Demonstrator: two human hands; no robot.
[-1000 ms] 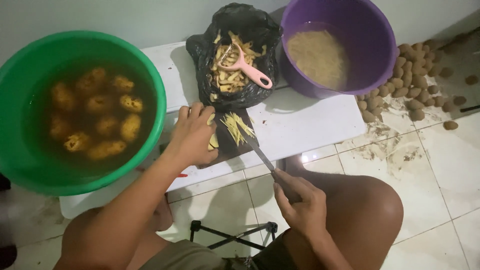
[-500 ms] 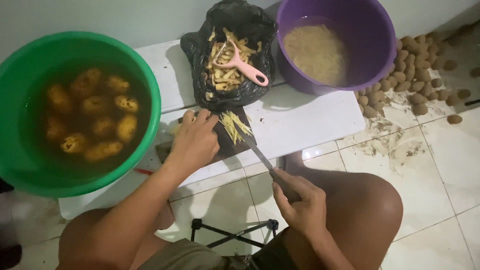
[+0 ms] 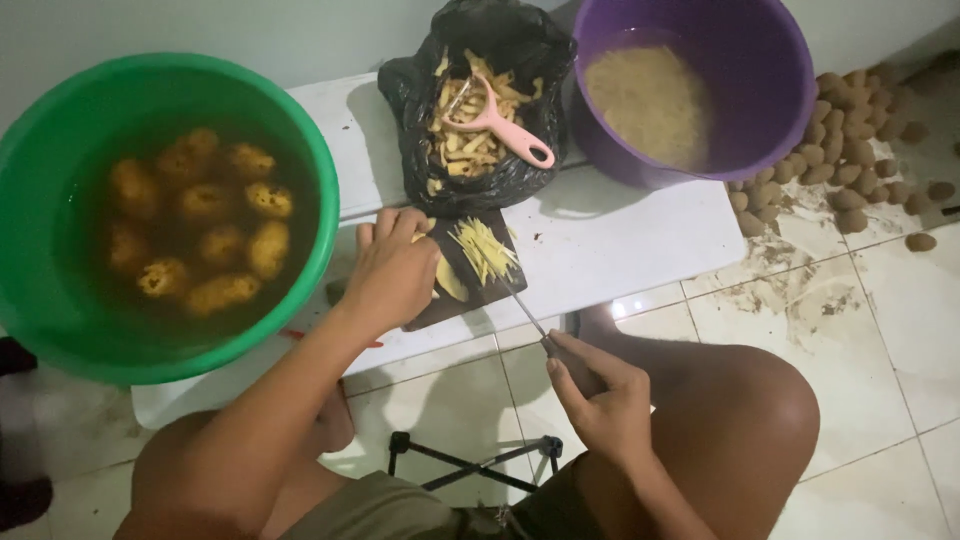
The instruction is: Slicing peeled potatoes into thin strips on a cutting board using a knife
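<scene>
My left hand presses down on a piece of peeled potato lying on a dark cutting board. My right hand grips the handle of a knife whose blade points toward a small heap of thin yellow potato strips on the board. The board rests on a low white table between my knees.
A green tub of water with several peeled potatoes stands at left. A black bag of peelings with a pink peeler sits behind the board. A purple tub holds cut strips in water. Unpeeled potatoes lie on the tiled floor at right.
My left hand has shifted slightly left on the board, and the knife has drawn back a little from the strips. The view has tilted a bit.
</scene>
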